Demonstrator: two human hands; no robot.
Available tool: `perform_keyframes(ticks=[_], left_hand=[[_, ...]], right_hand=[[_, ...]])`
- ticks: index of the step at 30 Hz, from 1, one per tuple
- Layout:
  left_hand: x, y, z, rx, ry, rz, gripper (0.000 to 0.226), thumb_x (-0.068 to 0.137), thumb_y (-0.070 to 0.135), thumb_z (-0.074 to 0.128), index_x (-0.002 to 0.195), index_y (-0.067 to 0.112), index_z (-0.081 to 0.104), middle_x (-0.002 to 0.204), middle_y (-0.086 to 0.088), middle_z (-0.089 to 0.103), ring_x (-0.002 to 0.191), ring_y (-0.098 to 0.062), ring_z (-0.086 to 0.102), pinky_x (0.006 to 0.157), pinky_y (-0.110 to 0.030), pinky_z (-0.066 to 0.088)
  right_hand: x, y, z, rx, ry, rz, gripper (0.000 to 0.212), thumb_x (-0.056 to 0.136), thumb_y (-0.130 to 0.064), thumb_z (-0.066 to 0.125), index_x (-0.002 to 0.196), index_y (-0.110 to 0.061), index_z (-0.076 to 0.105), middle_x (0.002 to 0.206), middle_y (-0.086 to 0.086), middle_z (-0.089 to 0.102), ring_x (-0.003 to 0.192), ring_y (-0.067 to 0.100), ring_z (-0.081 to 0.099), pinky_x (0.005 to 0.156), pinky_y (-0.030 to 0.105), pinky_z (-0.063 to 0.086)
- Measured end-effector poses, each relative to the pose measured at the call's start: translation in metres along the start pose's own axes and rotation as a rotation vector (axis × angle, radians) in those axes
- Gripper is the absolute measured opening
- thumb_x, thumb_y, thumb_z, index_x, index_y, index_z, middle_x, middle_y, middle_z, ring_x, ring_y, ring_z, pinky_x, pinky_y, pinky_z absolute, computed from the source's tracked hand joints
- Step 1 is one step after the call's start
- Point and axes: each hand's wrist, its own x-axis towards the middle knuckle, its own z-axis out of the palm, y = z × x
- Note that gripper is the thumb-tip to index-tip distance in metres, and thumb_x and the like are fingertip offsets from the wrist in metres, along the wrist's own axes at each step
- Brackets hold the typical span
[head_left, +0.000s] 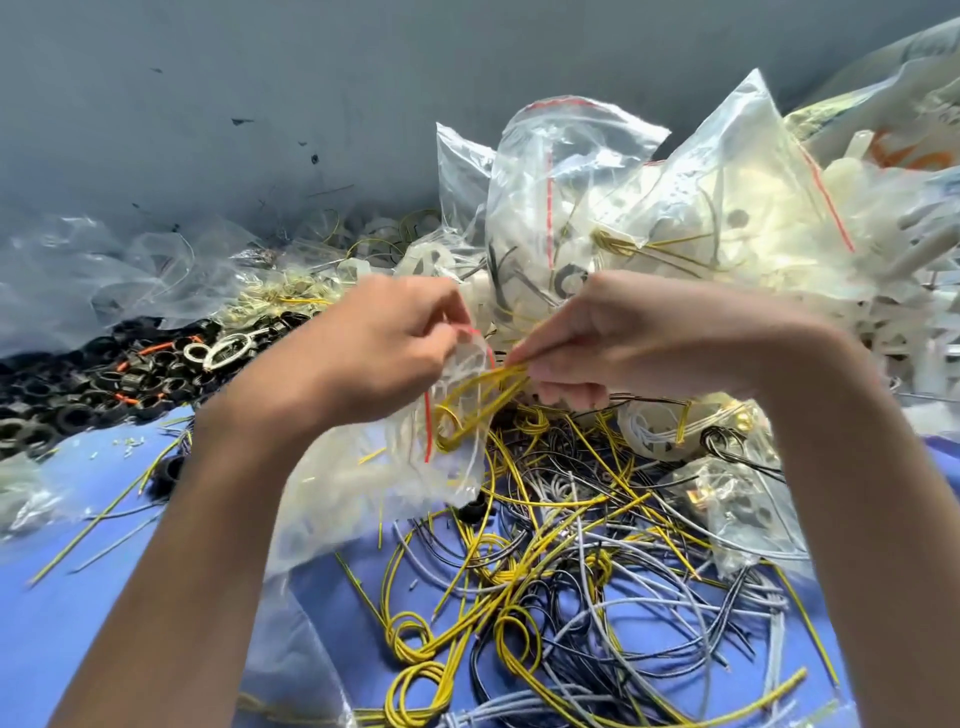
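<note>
Fingers (543, 347) of the right hand (639, 343) pinch a folded bundle of yellow insulated wire (475, 402) at frame centre. Its looped end is partly inside the clear red-sealed plastic zip bag (363, 483), whose mouth the left hand (374, 353) grips. Insertion looks about half done; sealing remains.

Two arms show from the lower edge, both bare from forearm to fingertips. The left forearm (208, 519) is slim and smooth and ends in the left grip (374, 348). The right forearm (857, 493) looks alike and ends in the right grip (613, 338), whose knuckles show soft creases.
</note>
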Motion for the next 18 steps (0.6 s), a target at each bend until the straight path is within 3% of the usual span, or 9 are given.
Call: perform_keyframes(ticks=[2, 4, 6, 8, 9, 13, 15, 18], left_hand=[[-0.001, 0.005, -0.007, -0.123, 0.15, 0.05, 0.01, 0.088, 0.02, 0.056, 0.081, 0.026, 0.061, 0.058, 0.012, 0.052, 0.051, -0.002, 0.045, 0.047, -0.013, 0.032], [-0.003, 0.014, -0.012, -0.245, 0.264, 0.076, 0.013, 0.08, 0.029, 0.05, 0.079, 0.026, 0.063, 0.055, 0.01, 0.051, 0.048, -0.002, 0.044, 0.047, -0.012, 0.03], [-0.003, 0.023, -0.015, -0.333, 0.343, 0.094, 0.015, 0.079, 0.028, 0.048, 0.078, 0.028, 0.064, 0.057, 0.009, 0.053, 0.05, -0.003, 0.044, 0.048, -0.012, 0.031], [-0.004, 0.03, -0.015, -0.37, 0.375, 0.112, 0.015, 0.08, 0.026, 0.05, 0.076, 0.032, 0.063, 0.06, 0.009, 0.054, 0.055, -0.005, 0.048, 0.052, -0.014, 0.034], [-0.004, 0.032, -0.015, -0.365, 0.368, 0.118, 0.016, 0.08, 0.025, 0.05, 0.075, 0.034, 0.062, 0.061, 0.009, 0.054, 0.058, -0.005, 0.05, 0.054, -0.014, 0.035], [-0.006, 0.035, -0.013, -0.341, 0.355, 0.13, 0.018, 0.08, 0.022, 0.051, 0.078, 0.035, 0.063, 0.062, 0.011, 0.056, 0.056, -0.002, 0.05, 0.054, -0.01, 0.034], [-0.006, 0.035, -0.014, -0.358, 0.389, 0.129, 0.019, 0.08, 0.021, 0.051, 0.077, 0.034, 0.064, 0.061, 0.01, 0.056, 0.058, -0.005, 0.051, 0.054, -0.014, 0.036], [-0.006, 0.033, -0.016, -0.354, 0.422, 0.124, 0.017, 0.081, 0.022, 0.054, 0.078, 0.034, 0.066, 0.062, 0.01, 0.056, 0.061, -0.015, 0.055, 0.056, -0.018, 0.039]], right_hand=[[0.007, -0.008, 0.008, 0.045, 0.067, -0.045, 0.021, 0.095, -0.014, 0.054, 0.105, -0.012, 0.072, 0.058, -0.016, 0.066, 0.047, -0.005, 0.058, 0.048, 0.007, 0.041], [0.013, -0.016, 0.016, 0.042, 0.163, -0.114, 0.019, 0.094, -0.01, 0.054, 0.097, -0.009, 0.073, 0.058, -0.013, 0.066, 0.041, -0.004, 0.057, 0.043, 0.008, 0.039], [0.018, -0.021, 0.021, -0.04, 0.236, -0.15, 0.029, 0.09, -0.006, 0.053, 0.071, -0.021, 0.07, 0.045, -0.017, 0.058, 0.036, -0.005, 0.052, 0.039, 0.005, 0.033], [0.021, -0.024, 0.025, -0.169, 0.256, -0.131, 0.047, 0.084, -0.002, 0.054, 0.046, -0.028, 0.046, 0.035, -0.009, 0.046, 0.037, -0.012, 0.047, 0.038, 0.004, 0.031], [0.021, -0.025, 0.027, -0.216, 0.256, -0.127, 0.051, 0.082, -0.001, 0.056, 0.042, -0.026, 0.037, 0.035, -0.006, 0.039, 0.04, -0.015, 0.045, 0.041, 0.004, 0.032], [0.019, -0.031, 0.026, -0.18, 0.265, -0.236, 0.049, 0.083, -0.005, 0.06, 0.05, -0.028, 0.032, 0.041, -0.011, 0.04, 0.048, -0.016, 0.045, 0.049, 0.003, 0.034], [0.018, -0.034, 0.026, -0.145, 0.162, -0.223, 0.034, 0.087, -0.016, 0.06, 0.06, -0.027, 0.043, 0.05, -0.014, 0.045, 0.053, -0.004, 0.048, 0.05, 0.007, 0.035], [0.013, -0.034, 0.028, -0.276, -0.044, -0.144, 0.011, 0.089, -0.028, 0.053, 0.08, -0.025, 0.059, 0.066, -0.008, 0.058, 0.065, 0.007, 0.055, 0.06, 0.013, 0.042]])
